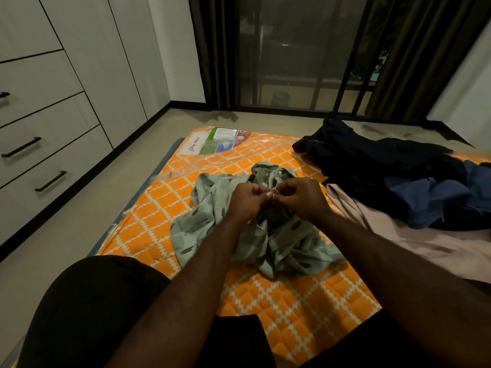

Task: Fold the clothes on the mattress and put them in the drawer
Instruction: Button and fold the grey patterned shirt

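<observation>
A pale green shirt [202, 221] with dark dashes lies crumpled in the middle of the orange patterned mattress [305, 301]. My left hand [249, 200] and my right hand [300, 195] meet over its button placket, each pinching the fabric near a white button. The collar with two buttons shows just beyond my fingers. White drawers [50, 155] with black bar handles stand shut along the left wall.
A heap of dark navy and blue clothes [393, 176] lies at the mattress's right, over a pale pink garment [414, 245]. A plastic-wrapped label [215, 140] sits at the far mattress edge. Beige floor runs between mattress and drawers. Dark curtains and a glass door stand behind.
</observation>
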Available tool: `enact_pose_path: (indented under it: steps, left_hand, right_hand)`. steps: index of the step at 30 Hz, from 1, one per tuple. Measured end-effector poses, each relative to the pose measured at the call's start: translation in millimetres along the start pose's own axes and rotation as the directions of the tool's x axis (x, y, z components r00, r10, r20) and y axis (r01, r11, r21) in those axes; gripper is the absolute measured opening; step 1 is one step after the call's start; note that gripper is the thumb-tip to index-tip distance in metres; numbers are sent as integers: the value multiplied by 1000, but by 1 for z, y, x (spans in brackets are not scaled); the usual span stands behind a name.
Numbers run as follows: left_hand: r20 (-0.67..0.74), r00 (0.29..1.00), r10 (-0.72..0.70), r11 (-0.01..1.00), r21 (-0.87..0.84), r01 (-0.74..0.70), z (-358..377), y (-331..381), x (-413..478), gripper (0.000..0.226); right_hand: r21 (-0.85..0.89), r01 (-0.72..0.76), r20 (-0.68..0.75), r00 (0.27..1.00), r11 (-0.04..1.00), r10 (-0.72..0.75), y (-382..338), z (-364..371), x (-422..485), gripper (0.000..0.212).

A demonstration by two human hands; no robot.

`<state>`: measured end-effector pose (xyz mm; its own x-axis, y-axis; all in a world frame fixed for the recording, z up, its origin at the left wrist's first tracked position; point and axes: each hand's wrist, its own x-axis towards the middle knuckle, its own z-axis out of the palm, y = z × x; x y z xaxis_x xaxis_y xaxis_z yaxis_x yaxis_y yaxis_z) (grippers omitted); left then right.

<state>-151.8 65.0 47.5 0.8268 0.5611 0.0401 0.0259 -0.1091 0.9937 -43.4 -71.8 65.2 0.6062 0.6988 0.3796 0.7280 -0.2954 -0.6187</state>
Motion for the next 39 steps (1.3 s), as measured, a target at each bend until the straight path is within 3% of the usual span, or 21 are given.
enact_pose_path:
  steps: [7,9,11,13,15,21,28,36,39]
  left_hand:
    - [-74,997,17,1000,23,-15,3,-2,1,10]
    - [-72,995,70,996,51,-67,1,-1,0,26]
    - [16,984,178,972,154,-178,-2,-2,0,50]
    - [141,964,225,938,238,-254,-4,-3,1,57]
    - [176,959,222,924,276,-265,-4,-5,3,45]
    - [-37,973,228,914,352,-201,-1,-3,6,17]
    - [-163,946,281,892,407,-195,6,-2,4,13]
    - [-151,895,419,839,441,-319,19,-8,0,16]
    - [-215,897,387,879,379,-288,19,-10,1,17]
  right_hand:
    - [-37,-3,-56,998,999,1,-5,7,0,15]
    - [-42,-10,-64,998,999,7,-7,8,0,13]
    - [-46,-8,-50,999,999,6,-5,8,0,12]
    - [-57,9,-25,1000,998,-10,-2,8,0,10]
    - [-57,15,-23,1000,998,-16,-1,7,-1,9]
    - [-44,58,-83,995,997,-61,-4,9,1,10]
    - [-80,79,-96,992,994,-87,-10,16,3,13]
    - [-28,-79,-174,982,996,74,-16,14,4,10]
    - [38,-130,-145,980,991,134,-15,13,8,13]
